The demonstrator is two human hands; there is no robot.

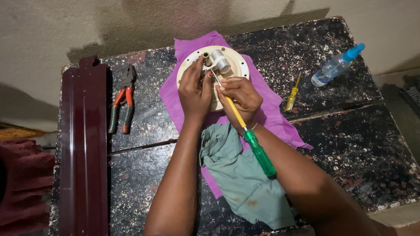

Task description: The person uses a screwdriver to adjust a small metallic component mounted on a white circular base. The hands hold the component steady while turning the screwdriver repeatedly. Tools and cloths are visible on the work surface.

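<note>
A round cream-coloured plate (238, 65) with holes around its rim and a metal cylinder fitting (220, 61) on top lies on a purple cloth (267, 109). My left hand (194, 89) rests on the plate's left side, fingers pressing near a small brass part (206, 57). My right hand (240, 99) grips the yellow shaft of a screwdriver with a green handle (259, 153); its tip points at the fitting's base. A green cloth (243, 179) lies below the plate, between my forearms.
Orange-handled pliers (122, 105) lie at the left of the speckled black table (350, 144). A long dark red panel (83, 148) runs along the left edge. A small yellow screwdriver (292, 94) and a clear bottle with a blue cap (336, 65) lie at right.
</note>
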